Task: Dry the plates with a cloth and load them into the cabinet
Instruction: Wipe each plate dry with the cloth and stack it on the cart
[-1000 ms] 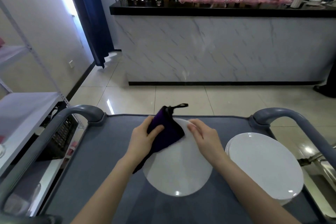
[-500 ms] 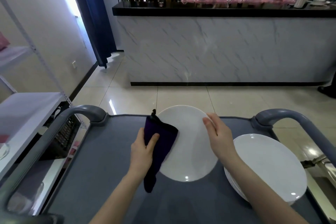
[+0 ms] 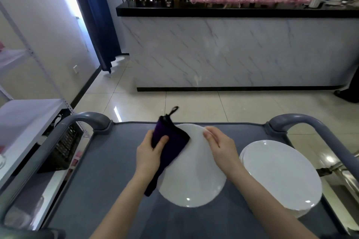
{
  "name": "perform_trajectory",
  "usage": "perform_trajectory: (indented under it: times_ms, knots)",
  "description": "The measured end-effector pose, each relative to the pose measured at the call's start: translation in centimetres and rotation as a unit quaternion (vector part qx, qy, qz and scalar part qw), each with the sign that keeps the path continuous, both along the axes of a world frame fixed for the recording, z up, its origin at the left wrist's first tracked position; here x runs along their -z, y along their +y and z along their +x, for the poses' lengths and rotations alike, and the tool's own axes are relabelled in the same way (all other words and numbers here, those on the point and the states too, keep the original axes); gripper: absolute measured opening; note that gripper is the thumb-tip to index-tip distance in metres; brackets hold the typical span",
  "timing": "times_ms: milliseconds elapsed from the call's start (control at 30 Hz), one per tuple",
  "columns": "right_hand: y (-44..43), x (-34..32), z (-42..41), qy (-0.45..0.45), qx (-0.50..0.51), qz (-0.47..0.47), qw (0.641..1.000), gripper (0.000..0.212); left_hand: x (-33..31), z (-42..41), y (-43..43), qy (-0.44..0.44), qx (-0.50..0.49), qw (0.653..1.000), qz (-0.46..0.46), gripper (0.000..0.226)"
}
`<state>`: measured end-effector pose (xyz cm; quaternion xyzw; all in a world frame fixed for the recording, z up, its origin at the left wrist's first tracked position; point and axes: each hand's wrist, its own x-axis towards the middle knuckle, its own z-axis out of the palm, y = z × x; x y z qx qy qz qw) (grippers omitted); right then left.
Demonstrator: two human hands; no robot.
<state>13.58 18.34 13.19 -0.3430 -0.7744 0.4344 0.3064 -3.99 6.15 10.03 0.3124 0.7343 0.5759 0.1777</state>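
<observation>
Over the worktop [image 3: 108, 161], the left hand [image 3: 148, 152] clamps a soft cloth [image 3: 172, 145] against the plate [image 3: 194, 176]; the right hand [image 3: 220, 146] grips its rim. Glazed, probably slippery and brittle: best held by opposite edges

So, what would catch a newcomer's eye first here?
The round white plate in the middle of the grey cart, with the left hand gripping a dark purple cloth against its left side and the right hand holding its far rim. Then the stack of white plates to its right.
</observation>
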Motion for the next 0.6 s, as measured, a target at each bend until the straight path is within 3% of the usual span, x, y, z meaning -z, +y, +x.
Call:
perform_trajectory:
  times_ms: [133,267,400,500,600]
  knots:
    - [-1.8,0.7,-0.4,0.099,0.154,-0.045,0.982,0.022,1.0,1.0,-0.4,-0.093,-0.086,0.992,0.017,0.016]
    - [-3.2,1.9,-1.2,0.146,0.244,-0.121,0.951,0.023,2.0,2.5,-0.2,-0.162,-0.115,0.979,0.036,0.011]
    - [-2.0,1.9,0.2,0.083,0.147,-0.096,0.981,0.019,2.3,1.8,-1.0,-0.152,-0.110,0.981,0.043,0.011]
    - [-0.5,1.2,1.4,0.016,0.048,-0.077,0.996,0.005,1.0,0.0,-1.6,-0.054,-0.070,0.995,0.039,0.006]
    - [0.8,-0.5,0.9,-0.039,-0.054,-0.038,0.997,0.014,-1.1,-1.2,-1.7,0.031,0.026,0.999,0.021,0.007]
